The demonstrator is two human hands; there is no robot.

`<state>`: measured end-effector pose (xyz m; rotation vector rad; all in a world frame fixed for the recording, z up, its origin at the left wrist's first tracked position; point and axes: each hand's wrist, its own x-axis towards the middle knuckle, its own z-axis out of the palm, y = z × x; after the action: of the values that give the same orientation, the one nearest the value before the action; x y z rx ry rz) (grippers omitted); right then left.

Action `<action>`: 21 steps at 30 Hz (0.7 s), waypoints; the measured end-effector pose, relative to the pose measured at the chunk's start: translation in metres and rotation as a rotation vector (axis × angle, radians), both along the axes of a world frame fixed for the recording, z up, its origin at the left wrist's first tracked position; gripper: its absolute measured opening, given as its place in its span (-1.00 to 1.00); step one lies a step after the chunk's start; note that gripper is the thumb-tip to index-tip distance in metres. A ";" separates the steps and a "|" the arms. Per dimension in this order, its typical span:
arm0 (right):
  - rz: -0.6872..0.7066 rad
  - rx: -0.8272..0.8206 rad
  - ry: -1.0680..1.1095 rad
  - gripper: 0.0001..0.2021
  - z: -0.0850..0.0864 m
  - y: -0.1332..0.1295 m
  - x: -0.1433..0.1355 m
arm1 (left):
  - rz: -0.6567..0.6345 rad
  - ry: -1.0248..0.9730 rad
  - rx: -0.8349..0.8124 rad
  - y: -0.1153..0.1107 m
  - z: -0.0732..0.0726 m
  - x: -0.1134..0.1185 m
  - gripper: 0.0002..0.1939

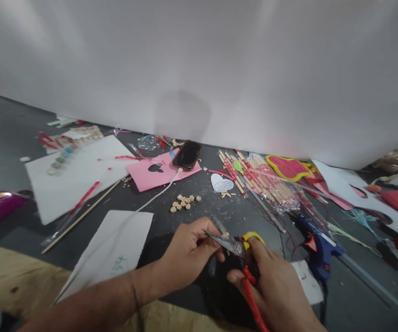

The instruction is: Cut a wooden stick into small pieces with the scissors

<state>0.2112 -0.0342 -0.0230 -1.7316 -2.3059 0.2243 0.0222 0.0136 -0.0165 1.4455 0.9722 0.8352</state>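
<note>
My right hand (271, 281) holds scissors (235, 244) with one red and one yellow handle, their blades parted and pointing up to the left. My left hand (188, 249) is closed in a pinch beside the blades. A small light wooden bit (225, 235) shows between the blades, near my left fingertips; whether the fingers hold it is hard to make out. Just beyond my left hand lies a small pile of wooden pieces (184, 203). Short stick bits (227, 195) rest below a patterned white heart (221, 183).
A phone (187, 155) with a white cable lies on pink paper (143, 175). White sheets (81, 175) are at left. Bundled wooden sticks (259, 177) in plastic and a blue glue gun (319, 249) are at right. A white wall (199, 69) stands behind the dark table (164, 230).
</note>
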 end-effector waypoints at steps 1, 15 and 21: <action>0.002 -0.008 0.004 -0.60 0.001 0.000 0.000 | -0.009 0.004 0.009 0.000 0.000 -0.001 -0.88; 0.021 0.118 -0.100 -0.56 -0.004 0.002 0.002 | -0.124 -0.246 -0.304 0.001 -0.002 0.001 -0.90; 0.000 0.056 -0.090 -0.61 -0.005 0.001 0.001 | -0.140 -0.229 -0.345 0.002 -0.003 0.002 -0.91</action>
<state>0.2122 -0.0335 -0.0284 -1.7482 -2.3509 0.0818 0.0245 0.0156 -0.0196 1.0824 0.7869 0.6754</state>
